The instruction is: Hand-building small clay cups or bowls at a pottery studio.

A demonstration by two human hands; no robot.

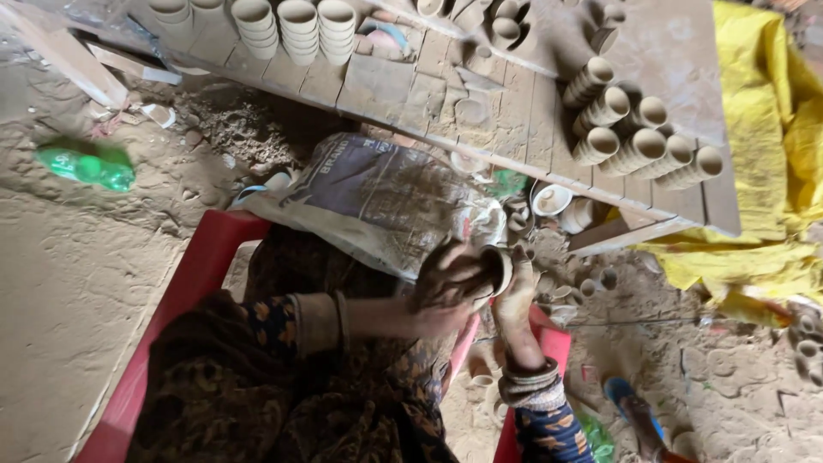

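Right now my left hand [447, 287], caked in wet clay, is curled round the small unfired clay cup [495, 270], fingers wrapped over its side so that only the rim and mouth show towards the right. My right hand [517, 296] comes up from below, wrist ringed with bangles, and its fingers lie against the cup's mouth on the far side; how tightly they press I cannot tell, since the fingertips blur into the clay. The cup sits between both hands, just above my lap and over the front edge of the red plastic chair [199, 266] I sit on. Across my knees lies a grey printed plastic sack [377, 193], its lower corner just beside my left hand. Beyond the sack runs the dusty wooden plank bench [386, 86]: at its far left end stand upright stacks of pale clay cups [298, 26], and near its right edge lie rows of nested clay cups on their sides [639, 141]. More loose cups lie on the earth floor under the bench's near edge, close to my hands. A green plastic bottle [86, 165] lies well apart on the ground to the left, and a yellow tarpaulin [776, 154] is heaped past the bench's right end.
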